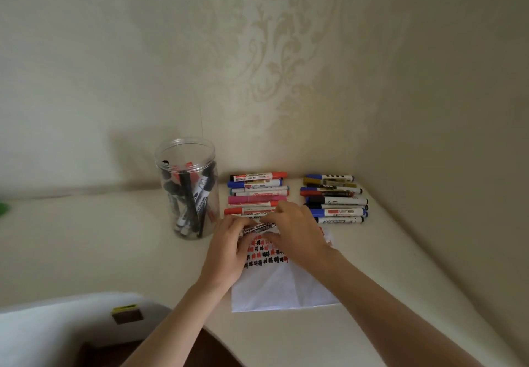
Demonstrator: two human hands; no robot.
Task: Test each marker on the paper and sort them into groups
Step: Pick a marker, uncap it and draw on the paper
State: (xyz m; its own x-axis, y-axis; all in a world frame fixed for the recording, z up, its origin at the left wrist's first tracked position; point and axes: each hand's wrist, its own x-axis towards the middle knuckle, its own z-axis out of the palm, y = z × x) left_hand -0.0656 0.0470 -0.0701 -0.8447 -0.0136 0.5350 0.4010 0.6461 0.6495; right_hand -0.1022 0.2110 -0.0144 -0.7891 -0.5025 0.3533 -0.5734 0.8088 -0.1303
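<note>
A white whiteboard marker (262, 227) lies crosswise between my two hands above the paper. My left hand (229, 248) grips its left end and my right hand (294, 232) grips its right end. The white paper (280, 289) carries rows of red and black test marks near its top. Behind my hands lies a row of several markers (257, 193), mostly red, pink and blue. A second row of several markers (333, 199) lies to the right, blue, black, gold and dark red. A clear plastic jar (187, 189) at the left holds several more markers.
The cream desk (114, 238) meets the patterned wall (257, 66) right behind the marker rows. A white object with a small yellow-edged block (126, 312) sits at the lower left. A green thing (4, 209) peeks in at the left edge.
</note>
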